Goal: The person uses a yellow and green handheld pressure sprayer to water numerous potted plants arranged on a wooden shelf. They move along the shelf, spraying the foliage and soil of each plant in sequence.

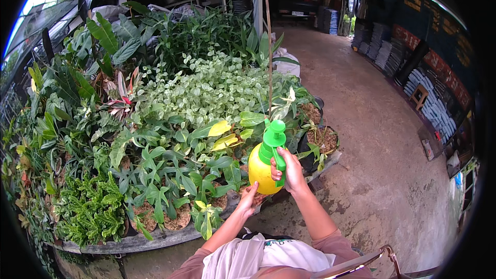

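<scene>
A yellow pump sprayer (260, 171) with a green top is held up over the front edge of a plant bench. My right hand (291, 170) is wrapped around its green handle (280, 166). Under the yellow bottle, my left hand (250, 200) supports the base, its fingers partly hidden. The nozzle (267, 122) points away from me, towards the plants. Just beyond it are a pale variegated leaf (287, 102) and a thin brown stake (269, 54). Yellow leaves (224, 142) lie left of the sprayer's top.
Potted foliage plants crowd the bench, whose edge (128, 245) curves in front of me. Black pots (323, 139) stand at its right corner. A concrete floor (372, 135) stretches right, with stacked bags (430, 100) and a small wooden stool (418, 97) along the wall. A metal post (257, 4) rises behind.
</scene>
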`<state>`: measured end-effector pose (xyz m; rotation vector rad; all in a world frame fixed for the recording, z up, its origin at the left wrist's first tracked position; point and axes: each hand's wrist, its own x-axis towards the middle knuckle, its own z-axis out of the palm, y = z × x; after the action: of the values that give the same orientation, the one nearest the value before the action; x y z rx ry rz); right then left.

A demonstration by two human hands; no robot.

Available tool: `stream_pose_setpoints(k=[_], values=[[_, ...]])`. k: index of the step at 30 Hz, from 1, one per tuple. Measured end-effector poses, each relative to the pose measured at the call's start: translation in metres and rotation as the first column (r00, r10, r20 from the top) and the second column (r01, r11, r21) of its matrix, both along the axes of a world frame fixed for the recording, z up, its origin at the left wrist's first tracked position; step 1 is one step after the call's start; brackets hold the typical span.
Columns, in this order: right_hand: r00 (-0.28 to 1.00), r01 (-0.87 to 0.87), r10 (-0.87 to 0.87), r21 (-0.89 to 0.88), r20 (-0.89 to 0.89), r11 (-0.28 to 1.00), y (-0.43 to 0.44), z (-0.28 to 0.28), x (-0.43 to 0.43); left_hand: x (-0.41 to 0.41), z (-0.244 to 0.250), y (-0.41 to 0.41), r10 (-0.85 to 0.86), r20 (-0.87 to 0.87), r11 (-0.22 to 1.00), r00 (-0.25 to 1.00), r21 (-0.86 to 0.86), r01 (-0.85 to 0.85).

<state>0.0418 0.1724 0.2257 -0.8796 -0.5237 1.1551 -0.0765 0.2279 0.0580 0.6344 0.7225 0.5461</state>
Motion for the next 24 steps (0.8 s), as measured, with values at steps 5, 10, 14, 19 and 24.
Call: stream_pose_setpoints(k=[5,10,14,19,24], values=[[1.000,0.014,-0.014,-0.005,-0.002,1.000,0.011,-0.005,-0.015,-0.019,0.008,0.007,0.016,-0.074,1.000,0.997,-0.013,-0.017],[0.998,0.051,-0.051,0.003,-0.035,0.999,0.013,-0.004,-0.019,-0.023,0.019,0.012,-0.064,-0.079,0.998,0.995,-0.015,0.063],[0.999,0.053,-0.054,-0.032,-0.003,0.998,0.016,-0.001,-0.024,-0.025,0.018,0.010,-0.058,-0.065,0.998,0.996,-0.014,0.057],[0.998,0.066,-0.066,-0.027,0.005,0.997,0.020,-0.002,-0.030,-0.033,0.005,0.021,-0.172,0.025,0.985,0.985,-0.025,0.173],[0.989,0.148,-0.148,0.022,-0.001,0.989,0.019,0.007,-0.029,-0.020,0.017,0.035,-0.183,-0.030,0.983,0.983,-0.009,0.183]])
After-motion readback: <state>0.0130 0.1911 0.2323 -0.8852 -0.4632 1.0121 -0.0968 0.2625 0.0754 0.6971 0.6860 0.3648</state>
